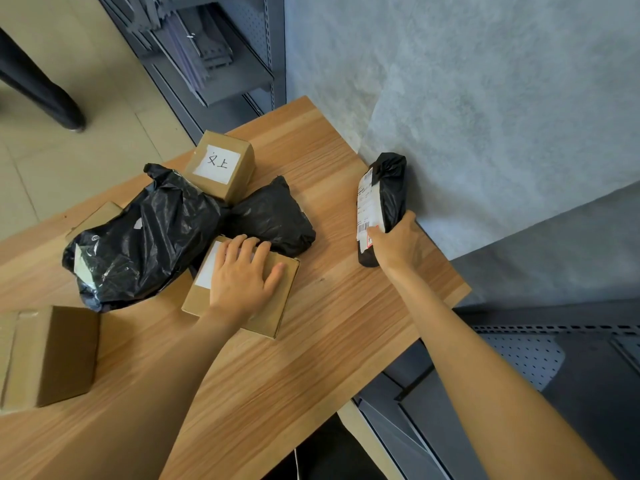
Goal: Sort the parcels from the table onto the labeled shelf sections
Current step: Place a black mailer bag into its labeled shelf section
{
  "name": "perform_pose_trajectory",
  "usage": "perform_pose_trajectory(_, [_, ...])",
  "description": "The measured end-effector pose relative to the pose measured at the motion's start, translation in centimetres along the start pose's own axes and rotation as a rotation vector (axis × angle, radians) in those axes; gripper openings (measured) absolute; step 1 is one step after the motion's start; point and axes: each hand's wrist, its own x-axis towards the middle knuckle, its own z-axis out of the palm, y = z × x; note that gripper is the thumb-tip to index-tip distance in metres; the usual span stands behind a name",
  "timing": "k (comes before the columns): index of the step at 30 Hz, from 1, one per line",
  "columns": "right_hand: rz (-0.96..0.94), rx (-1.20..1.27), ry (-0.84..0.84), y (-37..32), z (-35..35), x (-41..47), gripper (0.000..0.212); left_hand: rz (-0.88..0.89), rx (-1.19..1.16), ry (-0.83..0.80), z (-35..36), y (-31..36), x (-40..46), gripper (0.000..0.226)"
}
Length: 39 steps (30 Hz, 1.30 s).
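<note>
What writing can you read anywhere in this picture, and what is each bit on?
"文上", handwritten in black: white label on the far cardboard box.
Printed shipping label with barcodes on the slim black parcel held in the right hand: too small to read.
White label on the box under the left hand: mostly covered, no text visible.
Pale label on the big black bag: unreadable.

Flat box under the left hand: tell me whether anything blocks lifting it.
Partly. The left hand rests flat on the flat box, nothing between them. But two black bags press against its far end, possibly overlapping that edge.
</note>
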Motion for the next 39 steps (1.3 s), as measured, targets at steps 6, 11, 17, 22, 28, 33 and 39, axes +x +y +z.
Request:
perform_pose_trajectory(6, [0.009, 0.112, -0.011, 0.4, -0.5, 0.2, 0.060, -0.001, 0.020, 0.003, -0.1, 0.0, 0.1, 0.064])
perform_pose_trajectory(11, [0.092, 0.308, -0.068, 1.2, -1.6, -0.5, 0.053, -0.006, 0.011, -0.045, -0.4, -0.2, 0.3, 0.063])
perform_pose_trajectory(17, [0.057, 0.403, -0.079, 1.5, -3.3, -3.4, 0.048, 0.023, -0.010, -0.073, -1.7, -0.2, -0.1, 0.066])
perform_pose_trajectory(22, [0.012, 0.460, -0.032, 1.7, -5.4, -6.9, 0.023, 0.071, -0.019, -0.018, -4.0, 0.0, -1.3, 0.063])
perform_pose_trajectory(28, [0.026, 0.589, 0.025, 1.3, -9.0, -13.3, 0.032, 0.177, -0.034, 0.054, -7.3, -0.7, -4.4, 0.062])
perform_pose_trajectory(33, [-0.003, 0.703, 0.069, 1.4, -12.5, -19.1, 0.040, 0.283, -0.004, 0.136, -10.6, -0.7, -7.3, 0.060])
perform_pose_trajectory(39, [0.012, 0.823, 0.133, 2.7, -16.0, -24.9, 0.029, 0.458, 0.001, 0.251, -15.6, 2.5, -10.3, 0.045])
